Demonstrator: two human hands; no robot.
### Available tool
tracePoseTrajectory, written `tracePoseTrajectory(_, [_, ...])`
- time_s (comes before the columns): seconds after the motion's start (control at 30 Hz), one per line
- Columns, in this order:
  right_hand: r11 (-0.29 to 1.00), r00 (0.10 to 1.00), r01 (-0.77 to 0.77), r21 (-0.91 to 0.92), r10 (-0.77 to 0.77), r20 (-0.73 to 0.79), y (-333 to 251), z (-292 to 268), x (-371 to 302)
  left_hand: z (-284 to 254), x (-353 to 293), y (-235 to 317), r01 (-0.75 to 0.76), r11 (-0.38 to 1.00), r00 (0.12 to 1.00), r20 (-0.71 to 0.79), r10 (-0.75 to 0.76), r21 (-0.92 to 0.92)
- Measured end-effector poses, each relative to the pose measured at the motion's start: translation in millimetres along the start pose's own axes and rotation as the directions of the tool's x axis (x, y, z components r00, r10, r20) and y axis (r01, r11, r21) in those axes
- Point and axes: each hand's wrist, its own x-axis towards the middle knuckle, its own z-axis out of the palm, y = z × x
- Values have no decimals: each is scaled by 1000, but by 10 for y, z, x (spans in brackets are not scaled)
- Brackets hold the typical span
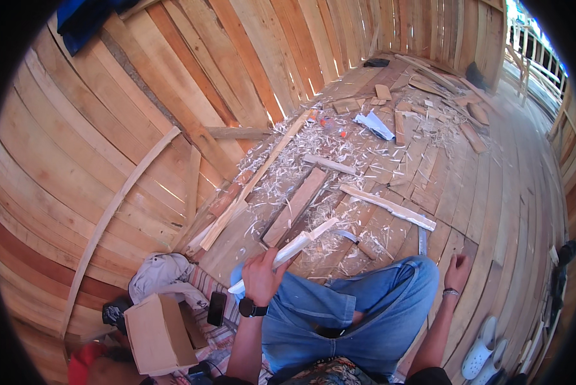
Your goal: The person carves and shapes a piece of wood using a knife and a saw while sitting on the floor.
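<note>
A pale, whittled wooden stick [301, 242] is gripped near its lower end by my left hand [262, 277], fingers wrapped round it. It slants up and away over my left thigh, with a notched, narrower far part. My right hand [456, 273] is held out past my right knee, fingers curled, nothing showing in it. On the floor before my legs lies a knife [366, 250] with a brown handle and curved blade. By my right knee is a flat grey metal strip [423, 241], partly hidden. A long, rough-cut pale stick [390, 206] lies just beyond.
A thick wooden block [296, 204] and a long slat [256, 183] lie among curled shavings [326, 144]. Offcuts [423, 109] are scattered farther off. At left are a cardboard box [154, 333], a phone [217, 308] and a plank wall [70, 128]; light clogs [480, 350] stand at right.
</note>
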Motion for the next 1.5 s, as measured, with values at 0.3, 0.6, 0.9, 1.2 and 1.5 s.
tracePoseTrajectory(0.3, [914, 910, 183, -362, -19, 414, 1327, 211, -623, 138, -96, -124, -10, 1000, 1000, 14, 9, 13])
tracePoseTrajectory(0.6, [991, 881, 37, -128, 27, 472, 1751, 417, -465, 94, -161, -213, 30, 1000, 1000, -4, -30, 1])
tracePoseTrajectory(0.9, [888, 905, 162, -430, 40, 424, 1003, 222, -603, 14, -180, -244, 47, 999, 998, 39, -48, 9])
tracePoseTrajectory(1.2, [929, 669, -359, -94, 326, 668, 934, -1028, -110, 20, -146, -372, 44, 998, 998, 47, -41, -46])
tracePoseTrajectory(1.5, [888, 503, -455, -64, 315, 805, 448, -2225, -251, -9, -120, -381, 4, 995, 999, 42, 0, -96])
